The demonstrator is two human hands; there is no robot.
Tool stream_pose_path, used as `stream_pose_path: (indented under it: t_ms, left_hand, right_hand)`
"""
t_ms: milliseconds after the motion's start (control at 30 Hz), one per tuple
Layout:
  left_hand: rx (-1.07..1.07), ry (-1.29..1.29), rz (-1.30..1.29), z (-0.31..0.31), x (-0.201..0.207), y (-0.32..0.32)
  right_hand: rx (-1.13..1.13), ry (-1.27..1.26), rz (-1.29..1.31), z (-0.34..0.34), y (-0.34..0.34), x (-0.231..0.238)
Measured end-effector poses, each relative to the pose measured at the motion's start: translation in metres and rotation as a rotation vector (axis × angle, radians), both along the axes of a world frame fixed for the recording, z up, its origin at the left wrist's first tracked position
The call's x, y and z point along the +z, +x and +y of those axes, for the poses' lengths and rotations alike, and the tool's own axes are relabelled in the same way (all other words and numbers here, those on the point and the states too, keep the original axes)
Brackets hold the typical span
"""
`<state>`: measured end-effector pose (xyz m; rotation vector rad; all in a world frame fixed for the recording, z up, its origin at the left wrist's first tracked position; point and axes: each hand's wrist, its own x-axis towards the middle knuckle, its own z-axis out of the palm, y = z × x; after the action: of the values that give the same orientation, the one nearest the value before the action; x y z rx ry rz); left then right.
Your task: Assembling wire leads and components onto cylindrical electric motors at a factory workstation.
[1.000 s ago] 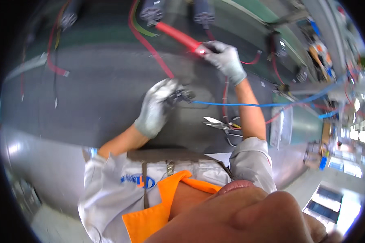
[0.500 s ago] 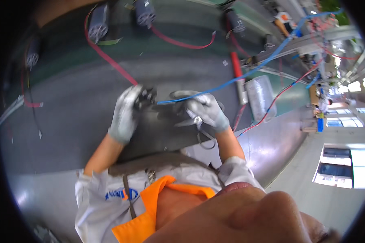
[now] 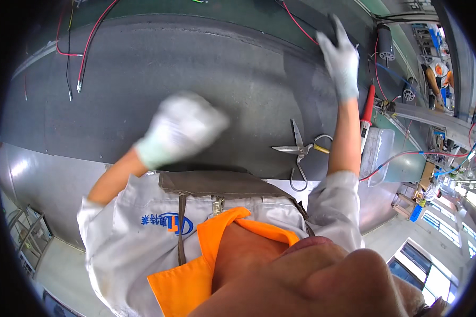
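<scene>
My right hand (image 3: 340, 66), in a white glove, is stretched out to the far right over the dark bench mat (image 3: 238, 79). Its fingers are spread and near a thin red wire (image 3: 297, 22); nothing shows in its grasp. Over the near middle of the mat is my gloved left hand (image 3: 181, 127), smeared by motion, so its fingers cannot be made out. Scissors (image 3: 300, 150) with parted blades and metal loop handles, one partly yellow, lie on the mat between my hands, touched by neither.
At the right are a red-handled tool (image 3: 369, 105), a clear plastic tray (image 3: 378, 153) and two dark cylindrical motors (image 3: 386, 42) (image 3: 409, 91). Red and blue cable (image 3: 402, 154) runs past the tray. More wires (image 3: 90, 42) dangle at the far left.
The scissors have left my right hand and lie on the mat. That hand has reached far and right. The dark part and red wire are gone from my left hand; the blue line no longer crosses the middle.
</scene>
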<state>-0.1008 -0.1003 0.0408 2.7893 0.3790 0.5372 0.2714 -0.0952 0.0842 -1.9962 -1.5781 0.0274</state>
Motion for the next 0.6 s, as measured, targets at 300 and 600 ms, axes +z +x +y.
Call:
stream_pose_path:
  t_ms: [300, 600]
  left_hand:
    - [-0.475, 0.172, 0.022, -0.030, -0.029, 0.187]
    - [-0.293, -0.002, -0.034, 0.009, -0.032, 0.202]
  right_hand:
    - [0.209, -0.051, -0.239, 0.144, -0.001, -0.058]
    - [-0.126, -0.217, -0.259, 0.165, 0.146, -0.063]
